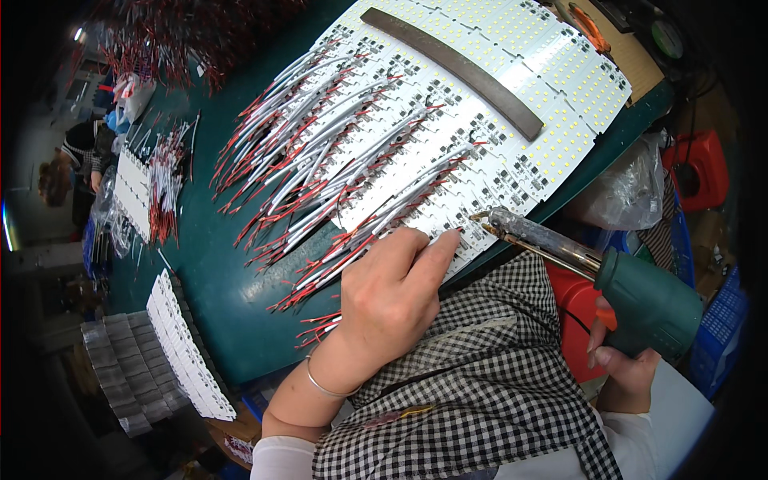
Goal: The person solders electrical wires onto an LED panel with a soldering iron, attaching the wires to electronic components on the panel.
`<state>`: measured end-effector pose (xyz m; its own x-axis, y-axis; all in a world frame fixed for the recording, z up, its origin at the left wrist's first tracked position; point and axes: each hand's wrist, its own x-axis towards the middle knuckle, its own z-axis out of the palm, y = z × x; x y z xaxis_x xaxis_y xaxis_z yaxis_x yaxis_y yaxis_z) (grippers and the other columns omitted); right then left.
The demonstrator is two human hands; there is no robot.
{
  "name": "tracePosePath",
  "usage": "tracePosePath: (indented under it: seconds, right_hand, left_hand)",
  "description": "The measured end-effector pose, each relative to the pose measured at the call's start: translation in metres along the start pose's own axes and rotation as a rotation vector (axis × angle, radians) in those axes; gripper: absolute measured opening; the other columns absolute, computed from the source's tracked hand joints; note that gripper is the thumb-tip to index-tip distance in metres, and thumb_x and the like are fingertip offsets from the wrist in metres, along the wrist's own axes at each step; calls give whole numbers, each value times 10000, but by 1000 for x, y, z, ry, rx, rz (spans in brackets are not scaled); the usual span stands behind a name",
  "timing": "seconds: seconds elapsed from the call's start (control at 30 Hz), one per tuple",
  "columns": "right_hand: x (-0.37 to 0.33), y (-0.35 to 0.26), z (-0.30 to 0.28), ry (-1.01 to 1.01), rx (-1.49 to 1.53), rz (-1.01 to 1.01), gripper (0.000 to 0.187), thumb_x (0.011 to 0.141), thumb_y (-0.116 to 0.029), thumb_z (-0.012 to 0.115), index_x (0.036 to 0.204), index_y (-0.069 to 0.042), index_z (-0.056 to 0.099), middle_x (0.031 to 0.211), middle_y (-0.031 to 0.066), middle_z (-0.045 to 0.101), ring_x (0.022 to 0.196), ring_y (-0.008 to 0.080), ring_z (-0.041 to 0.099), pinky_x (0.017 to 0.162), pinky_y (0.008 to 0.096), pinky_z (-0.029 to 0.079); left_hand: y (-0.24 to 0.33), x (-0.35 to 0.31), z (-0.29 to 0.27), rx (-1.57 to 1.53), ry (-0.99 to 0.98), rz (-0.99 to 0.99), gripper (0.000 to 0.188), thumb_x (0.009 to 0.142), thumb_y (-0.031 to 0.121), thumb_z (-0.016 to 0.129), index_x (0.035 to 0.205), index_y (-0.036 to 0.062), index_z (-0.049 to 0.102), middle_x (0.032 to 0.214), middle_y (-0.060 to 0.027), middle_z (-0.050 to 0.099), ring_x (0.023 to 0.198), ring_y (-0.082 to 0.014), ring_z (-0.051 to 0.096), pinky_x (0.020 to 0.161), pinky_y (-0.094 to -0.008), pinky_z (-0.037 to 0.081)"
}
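My right hand point(628, 374) grips a green soldering gun point(650, 308) with an orange-red trigger. Its metal barrel points left, and the tip is over the near edge of the white LED circuit boards point(496, 172). Close to that tip, my left hand point(392, 292) is closed, fingertips at the board edge. Red-tipped wire ends point(322, 326) come out from beneath it, so it seems to pinch a wire, mostly hidden by the fingers. Rows of white wires with red ends point(320, 164) stick out leftward from the boards. Across the boards lies a dark, flat bar point(456, 68).
The boards rest on a green tabletop point(264, 320). Stacked board strips point(188, 348) stand at lower left; a wired panel point(134, 192) lies beyond. A wire heap point(200, 32) fills the far left. At right are a plastic bag point(624, 188) and a red stool point(704, 172). Another person point(88, 152) sits far left.
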<state>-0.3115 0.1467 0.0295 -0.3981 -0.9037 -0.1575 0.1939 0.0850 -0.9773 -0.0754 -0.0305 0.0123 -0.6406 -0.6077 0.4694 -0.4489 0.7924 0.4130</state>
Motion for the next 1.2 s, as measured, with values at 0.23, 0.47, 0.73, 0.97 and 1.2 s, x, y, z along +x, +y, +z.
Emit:
tracePosePath:
  seconds: [0.23, 0.47, 0.73, 0.97, 1.2]
  right_hand:
    - [1, -2, 0, -35, -5, 33, 663, 628, -3, 717, 1229, 108, 464, 1138, 223, 588, 592, 196, 604, 445, 255, 511]
    - [0, 1, 0, -14, 6, 23, 655, 638, -1, 719, 1231, 105, 461, 1133, 221, 587, 588, 192, 597, 447, 257, 507]
    - [1, -2, -1, -46, 12, 67, 636, 644, -8, 726, 1216, 112, 475, 1141, 222, 579, 584, 193, 595, 442, 248, 497]
    - [2, -1, 0, -27, 5, 44, 581, 630, 0, 714, 1160, 135, 518, 1140, 220, 578, 586, 199, 600, 439, 250, 498]
    - [2, 0, 1, -27, -4, 45, 584, 635, 1, 716, 1170, 120, 514, 1136, 217, 579, 584, 199, 600, 440, 255, 501]
  left_hand:
    - [1, -1, 2, -11, 34, -14, 409, 614, -85, 613, 1007, 12, 670, 727, -84, 547, 579, -207, 555, 479, -308, 441]
    - [1, -2, 4, -19, 46, -4, 397, 627, -83, 601, 1007, 8, 668, 733, -89, 549, 582, -214, 557, 495, -315, 448]
    - [2, 0, 6, 13, 37, -18, 372, 637, -90, 587, 994, -14, 656, 755, -103, 567, 599, -232, 568, 509, -324, 460]
    - [1, -1, 3, -18, 17, -19, 369, 652, -91, 591, 1006, -13, 659, 770, -105, 579, 616, -240, 578, 527, -331, 472]
    - [3, 0, 4, 9, 15, -33, 354, 662, -102, 587, 1001, -23, 653, 776, -114, 576, 625, -244, 579, 539, -329, 477]
